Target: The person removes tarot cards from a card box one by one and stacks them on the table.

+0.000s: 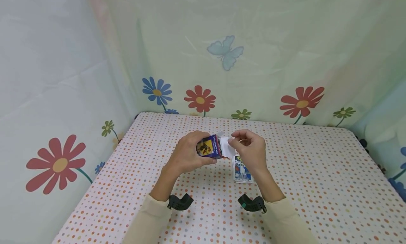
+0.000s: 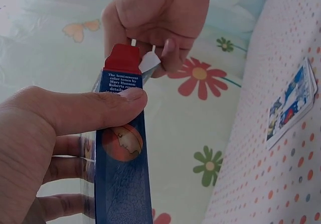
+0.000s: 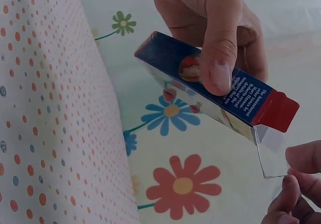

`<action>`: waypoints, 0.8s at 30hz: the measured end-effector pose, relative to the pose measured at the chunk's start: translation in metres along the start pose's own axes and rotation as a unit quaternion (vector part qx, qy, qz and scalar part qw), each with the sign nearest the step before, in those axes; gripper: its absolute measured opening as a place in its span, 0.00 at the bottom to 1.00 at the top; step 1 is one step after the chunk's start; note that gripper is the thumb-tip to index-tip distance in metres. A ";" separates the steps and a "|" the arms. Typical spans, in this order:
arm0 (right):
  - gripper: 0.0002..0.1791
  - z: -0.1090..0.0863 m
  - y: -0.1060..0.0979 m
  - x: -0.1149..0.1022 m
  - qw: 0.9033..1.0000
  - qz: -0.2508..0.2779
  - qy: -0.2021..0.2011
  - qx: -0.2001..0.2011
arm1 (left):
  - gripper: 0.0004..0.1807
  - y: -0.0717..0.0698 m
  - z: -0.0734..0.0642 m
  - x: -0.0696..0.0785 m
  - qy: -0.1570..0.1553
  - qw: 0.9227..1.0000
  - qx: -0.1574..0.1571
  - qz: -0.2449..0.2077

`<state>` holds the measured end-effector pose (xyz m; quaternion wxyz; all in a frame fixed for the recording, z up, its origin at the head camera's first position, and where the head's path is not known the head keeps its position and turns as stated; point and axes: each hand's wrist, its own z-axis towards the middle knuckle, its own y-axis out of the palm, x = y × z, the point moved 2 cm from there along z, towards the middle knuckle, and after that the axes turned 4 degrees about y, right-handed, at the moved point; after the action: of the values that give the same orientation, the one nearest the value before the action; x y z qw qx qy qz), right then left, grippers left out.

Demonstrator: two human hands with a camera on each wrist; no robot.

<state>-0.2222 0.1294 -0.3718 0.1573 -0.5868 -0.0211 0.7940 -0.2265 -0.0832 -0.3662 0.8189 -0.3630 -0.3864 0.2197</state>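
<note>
My left hand [image 1: 188, 150] grips a blue tarot card box [image 1: 207, 147], its thumb along the narrow side and its fingers behind, as the left wrist view shows. Raised over the table, the box points its end with a red side tab [image 3: 278, 112] toward my right hand [image 1: 250, 147]. A white end flap [image 1: 226, 147] sticks out from that end, and my right thumb and fingers pinch its edge. Below the right hand, a stack of tarot cards [image 1: 242, 170] lies face up on the table, partly covered by the hand in the head view.
A dotted cloth covers the table [image 1: 203, 216]. Behind it hangs a pale curtain [image 1: 269, 61] printed with flowers and a butterfly, which also runs along the left side. A black wrist camera [image 1: 180, 202] is strapped at each sleeve cuff.
</note>
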 end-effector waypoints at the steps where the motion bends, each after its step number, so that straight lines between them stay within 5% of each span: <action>1: 0.07 -0.001 0.000 -0.001 1.000 -0.004 -0.010 0.004 | 0.42 0.000 0.000 0.000 -0.002 1.000 0.000 0.001; 8: 0.04 -0.001 0.000 -0.004 0.998 -0.019 -0.057 0.028 | 0.41 0.001 0.001 0.000 0.006 1.000 -0.004 -0.001; 19: 0.08 -0.005 0.008 -0.004 0.995 -0.064 -0.009 -0.073 | 0.41 0.001 0.000 0.003 0.008 1.000 -0.009 -0.003; 24: 0.09 -0.007 0.012 -0.004 0.993 -0.079 0.012 -0.087 | 0.41 -0.001 0.000 0.004 0.009 1.000 -0.007 0.002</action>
<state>-0.2176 0.1155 -0.3728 0.1686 -0.6040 -0.1345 0.7672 -0.2243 -0.0813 -0.3635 0.8193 -0.3714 -0.3798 0.2156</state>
